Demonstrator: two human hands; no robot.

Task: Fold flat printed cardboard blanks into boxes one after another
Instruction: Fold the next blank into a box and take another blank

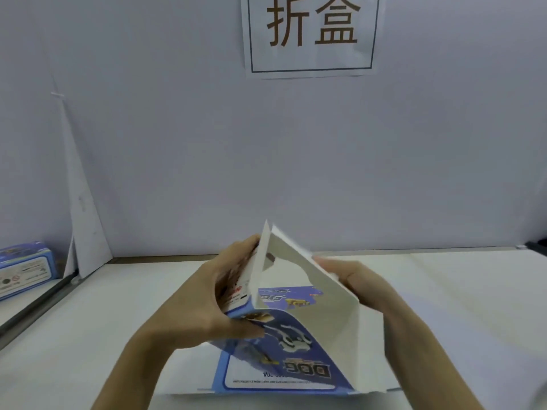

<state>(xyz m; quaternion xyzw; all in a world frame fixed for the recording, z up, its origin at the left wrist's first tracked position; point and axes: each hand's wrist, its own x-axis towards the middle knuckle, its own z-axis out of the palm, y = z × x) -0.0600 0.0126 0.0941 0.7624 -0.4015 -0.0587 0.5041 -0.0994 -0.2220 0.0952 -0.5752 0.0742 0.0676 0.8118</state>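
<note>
I see left hand (204,294) gripping cardboard blank (296,350) by left printed flap, thumb on front, fingers curled behind. Right hand (355,279) holds white panel's upper edge, fingers hooked over it, palm partly hidden. Blank half-folded, tented above table (458,306), centre front. Finished box (25,267) far left. Sign (312,34) on wall.
</note>
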